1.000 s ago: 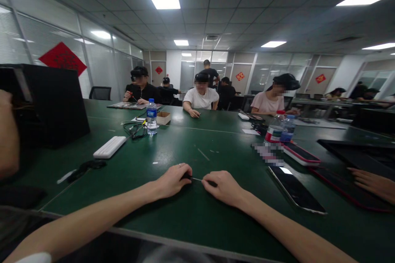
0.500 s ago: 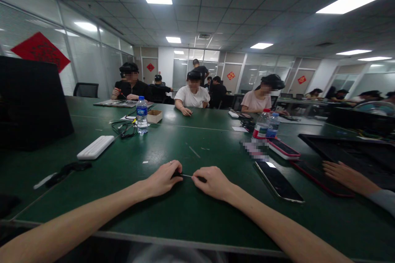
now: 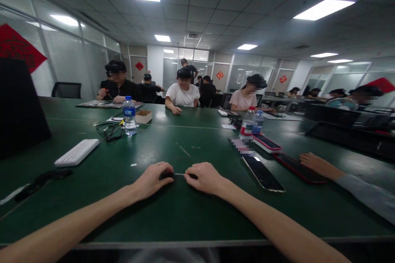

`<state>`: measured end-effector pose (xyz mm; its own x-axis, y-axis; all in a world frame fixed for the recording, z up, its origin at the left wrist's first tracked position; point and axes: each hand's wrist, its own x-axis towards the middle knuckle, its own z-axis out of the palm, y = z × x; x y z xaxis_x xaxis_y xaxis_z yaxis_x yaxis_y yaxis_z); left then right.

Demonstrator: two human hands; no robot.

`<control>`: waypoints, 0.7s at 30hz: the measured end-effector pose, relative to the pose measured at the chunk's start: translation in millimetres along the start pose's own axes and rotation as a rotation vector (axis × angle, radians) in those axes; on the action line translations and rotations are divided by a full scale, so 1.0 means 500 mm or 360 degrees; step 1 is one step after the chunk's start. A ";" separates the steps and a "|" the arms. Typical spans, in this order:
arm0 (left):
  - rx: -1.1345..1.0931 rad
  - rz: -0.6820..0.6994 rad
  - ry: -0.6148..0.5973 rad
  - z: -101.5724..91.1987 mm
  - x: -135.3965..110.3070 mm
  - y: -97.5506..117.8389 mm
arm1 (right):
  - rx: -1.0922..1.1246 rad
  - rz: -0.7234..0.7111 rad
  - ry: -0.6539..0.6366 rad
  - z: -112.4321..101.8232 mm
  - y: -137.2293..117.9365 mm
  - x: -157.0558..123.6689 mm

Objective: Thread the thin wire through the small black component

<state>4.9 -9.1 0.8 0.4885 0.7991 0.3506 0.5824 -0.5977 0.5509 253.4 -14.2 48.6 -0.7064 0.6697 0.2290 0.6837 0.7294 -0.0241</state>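
Observation:
My left hand is closed around the black handle of what looks like a screwdriver, low over the green table. Its thin metal shaft runs sideways to my right hand, whose thumb and fingers pinch the far end. The tip is hidden in those fingers. Right of my right hand lies a dark-screened phone. A small white scrap lies beyond my left hand.
On the left are a white power strip, black cables and a water bottle. Right stand two bottles near a pink-edged phone. A co-worker's hand rests beside a dark red-edged phone.
The view has turned right, so things sit further left. Both my hands keep hold of the screwdriver. At right, the large black panel has moved away from the co-worker's hand.

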 end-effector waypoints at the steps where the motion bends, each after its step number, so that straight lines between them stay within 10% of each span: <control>1: 0.0021 0.0016 -0.0010 -0.001 0.000 -0.001 | -0.0016 -0.0003 -0.0013 -0.001 0.000 -0.001; 21: -0.0050 -0.0001 0.0002 -0.019 0.001 0.021 | 0.0239 -0.0140 0.0020 0.017 0.019 0.005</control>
<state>4.9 -14.3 14.0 0.4871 0.7996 0.3512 0.5623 -0.5948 0.5745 256.6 -4.3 40.5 -0.7592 0.6013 0.2491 0.5836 0.7984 -0.1485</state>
